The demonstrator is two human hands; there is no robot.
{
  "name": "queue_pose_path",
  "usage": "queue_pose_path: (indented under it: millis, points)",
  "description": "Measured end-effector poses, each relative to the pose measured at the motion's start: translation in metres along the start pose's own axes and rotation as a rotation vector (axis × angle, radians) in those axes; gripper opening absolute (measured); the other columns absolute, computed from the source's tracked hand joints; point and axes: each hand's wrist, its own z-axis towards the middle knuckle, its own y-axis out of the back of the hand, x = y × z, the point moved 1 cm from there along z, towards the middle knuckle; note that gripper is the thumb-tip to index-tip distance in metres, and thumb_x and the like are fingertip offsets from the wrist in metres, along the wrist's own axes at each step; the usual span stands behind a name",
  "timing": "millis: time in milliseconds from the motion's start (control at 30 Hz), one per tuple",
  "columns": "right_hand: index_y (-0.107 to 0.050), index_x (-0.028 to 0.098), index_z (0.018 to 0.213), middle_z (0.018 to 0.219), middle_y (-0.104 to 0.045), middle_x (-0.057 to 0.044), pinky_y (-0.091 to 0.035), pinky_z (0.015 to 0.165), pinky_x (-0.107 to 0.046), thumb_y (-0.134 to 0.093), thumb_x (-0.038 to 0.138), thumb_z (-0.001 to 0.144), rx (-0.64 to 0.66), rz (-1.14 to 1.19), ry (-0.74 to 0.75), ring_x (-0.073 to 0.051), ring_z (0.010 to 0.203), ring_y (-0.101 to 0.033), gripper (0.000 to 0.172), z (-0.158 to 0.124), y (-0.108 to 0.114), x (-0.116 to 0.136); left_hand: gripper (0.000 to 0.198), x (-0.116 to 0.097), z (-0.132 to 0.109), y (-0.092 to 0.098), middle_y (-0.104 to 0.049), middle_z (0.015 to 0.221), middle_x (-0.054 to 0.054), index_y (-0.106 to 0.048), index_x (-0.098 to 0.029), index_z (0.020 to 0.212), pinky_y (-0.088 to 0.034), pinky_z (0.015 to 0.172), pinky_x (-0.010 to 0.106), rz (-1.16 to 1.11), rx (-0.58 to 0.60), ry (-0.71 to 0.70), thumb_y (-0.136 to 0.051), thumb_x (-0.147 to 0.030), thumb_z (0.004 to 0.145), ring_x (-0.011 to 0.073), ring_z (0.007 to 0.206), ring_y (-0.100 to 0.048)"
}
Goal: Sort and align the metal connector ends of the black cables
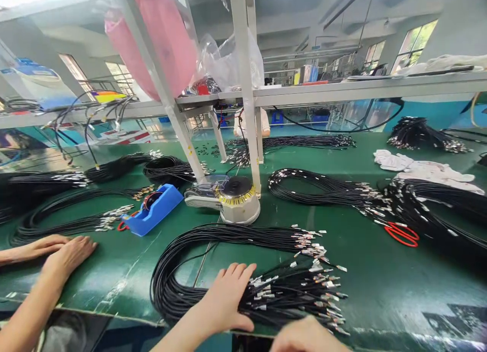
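A large bundle of black cables (pixel 163 271) lies bent in a U on the green bench in front of me, its ends with white tags and bare tips pointing right. My left hand (pixel 230 296) rests on the lower run of this bundle, fingers stretched out and thumb apart. Low in the picture, beside the tagged cable ends (pixel 323 301), is my right hand (pixel 304 337). It is blurred and cut off by the bottom edge, so its fingers cannot be made out.
A co-worker's hands (pixel 68 253) lie on the bench at left. Beyond my bundle stand a round tape dispenser (pixel 239 205) and a blue tape holder (pixel 155 210). Further cable bundles (pixel 323 187), red-handled scissors (pixel 402 234) and white gloves (pixel 426 167) lie rightward. Shelf posts (pixel 247 98) rise behind.
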Motion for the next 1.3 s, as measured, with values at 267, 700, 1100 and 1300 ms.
queue_pose_path:
  millis: [267, 700, 1100, 1300]
  points:
    - [-0.064, 0.021, 0.082, 0.079, -0.068, -0.005, -0.048, 0.069, -0.03, -0.049, 0.033, 0.085, -0.635, -0.437, -0.026, -0.02, 0.073, -0.061, 0.02, 0.001, 0.104, 0.026, 0.079, -0.04, 0.026, -0.021, -0.054, 0.115, 0.012, -0.036, -0.019, 0.133, -0.042, 0.085, 0.046, 0.117, -0.139, -0.13, -0.07, -0.045, 0.067, 0.0297, 0.103, -0.049]
    - [-0.062, 0.02, 0.076, 0.07, -0.06, -0.005, -0.039, 0.063, -0.03, -0.041, 0.017, 0.088, -0.17, -1.109, 0.085, -0.018, 0.069, -0.052, 0.024, -0.023, 0.11, -0.011, 0.062, -0.038, 0.028, -0.028, -0.056, 0.106, 0.011, -0.04, -0.017, 0.13, -0.044, 0.076, 0.042, 0.192, -0.2, -0.151, -0.063, -0.039, 0.076, 0.0274, 0.093, -0.052]
    - [-0.063, 0.017, 0.09, 0.087, -0.065, -0.009, -0.042, 0.08, -0.038, -0.049, 0.022, 0.085, -0.177, -1.081, 0.19, -0.023, 0.085, -0.055, 0.016, 0.003, 0.081, 0.009, 0.054, -0.059, 0.018, -0.028, -0.053, 0.108, 0.011, -0.033, -0.016, 0.133, -0.04, 0.081, 0.043, 0.204, -0.181, -0.218, -0.048, -0.037, 0.085, 0.0269, 0.097, -0.048]
    - [-0.049, 0.009, 0.126, 0.125, -0.053, -0.021, -0.039, 0.092, -0.049, -0.07, 0.049, 0.061, 0.079, -0.903, 0.069, -0.037, 0.111, -0.049, 0.08, 0.008, 0.059, -0.013, 0.05, -0.069, 0.02, -0.036, -0.054, 0.106, 0.012, -0.04, -0.012, 0.126, -0.041, 0.081, 0.045, 0.212, -0.184, -0.104, -0.051, -0.036, 0.084, 0.0276, 0.094, -0.049]
